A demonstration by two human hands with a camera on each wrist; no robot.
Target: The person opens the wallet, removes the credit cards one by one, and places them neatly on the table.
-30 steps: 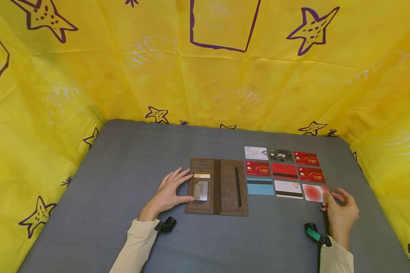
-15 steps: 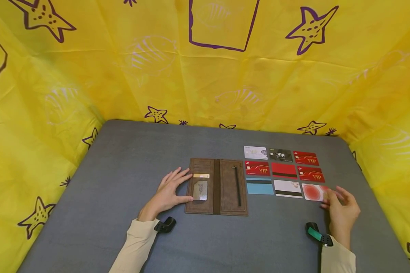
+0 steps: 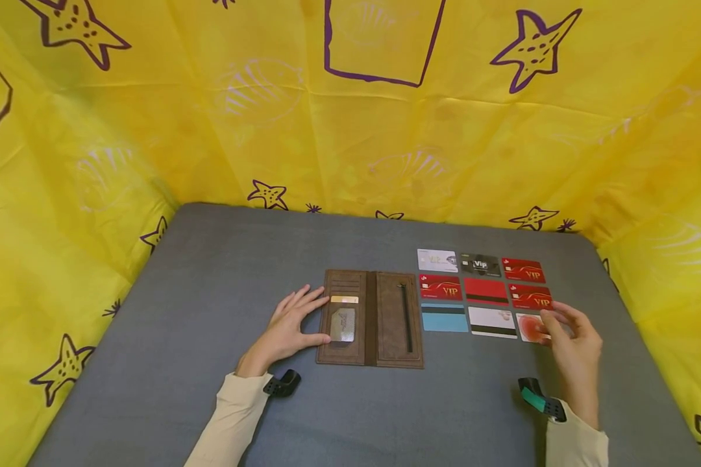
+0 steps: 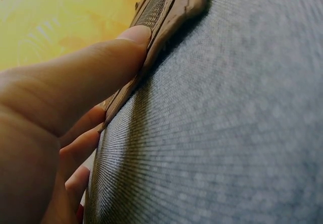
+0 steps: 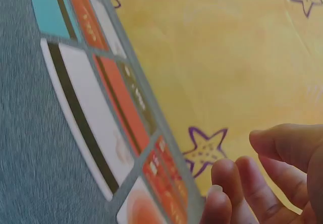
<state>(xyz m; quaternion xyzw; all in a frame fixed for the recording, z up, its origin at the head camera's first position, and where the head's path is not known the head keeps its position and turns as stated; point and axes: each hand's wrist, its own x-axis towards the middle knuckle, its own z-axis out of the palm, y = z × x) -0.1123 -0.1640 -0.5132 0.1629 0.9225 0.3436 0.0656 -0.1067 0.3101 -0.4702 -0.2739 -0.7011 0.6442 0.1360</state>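
Note:
An open brown wallet (image 3: 393, 324) lies flat, with a gold-edged card (image 3: 344, 299) in a slot and a clear mesh window below it. My left hand (image 3: 289, 332) rests on its left edge, fingers spread; in the left wrist view the thumb (image 4: 101, 65) lies on the wallet's border. My right hand (image 3: 575, 347) is over the right end of a white card with red circles (image 3: 528, 327), partly hiding it. In the right wrist view the right thumb and fingers (image 5: 222, 176) are loosely bent and apart, with nothing between them.
Right of the wallet, cards lie in three rows: red VIP cards (image 3: 522, 270), a black one (image 3: 481, 265), a silver one (image 3: 437, 261), a plain red one (image 3: 487, 292), a blue one (image 3: 445, 318) and a white striped one (image 3: 493, 323). A yellow curtain (image 3: 350, 130) surrounds the grey table (image 3: 239, 253).
My right hand has shifted left and slightly forward from the right edge of the red-circle card, now covering more of it. The left hand and wallet stay in place.

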